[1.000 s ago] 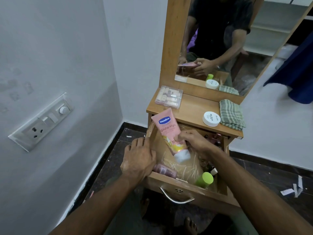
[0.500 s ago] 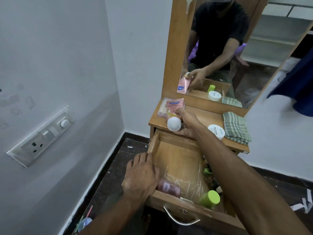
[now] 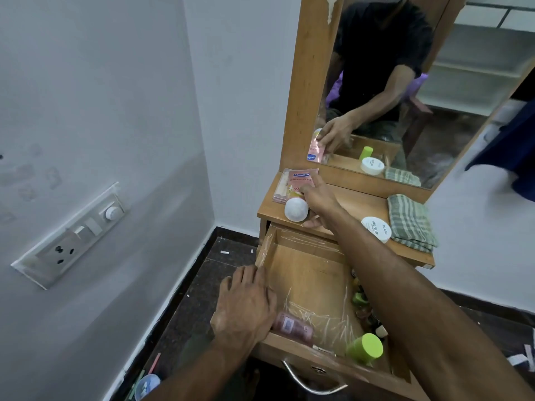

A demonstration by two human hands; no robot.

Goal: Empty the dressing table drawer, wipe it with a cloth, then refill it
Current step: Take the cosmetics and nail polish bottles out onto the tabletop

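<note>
Several items remain in open wooden drawer point(image 3: 304, 273): green-capped bottle point(image 3: 365, 349), pink bottle point(image 3: 292, 328). Emptying underway; wiping, refilling left. Right hand point(image 3: 320, 202) grips pink white-capped lotion tube point(image 3: 298, 189) on tabletop point(image 3: 356, 204); left hand point(image 3: 246, 306) rests flat, fingers straight, on drawer edge.

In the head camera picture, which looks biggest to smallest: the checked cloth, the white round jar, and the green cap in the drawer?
1. Checked cloth.
2 and 3. White round jar and green cap look alike; the cap is nearer the camera, so unsure.

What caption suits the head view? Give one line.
Right hand lays pink tube on dresser top; left hand steadies drawer.
</note>
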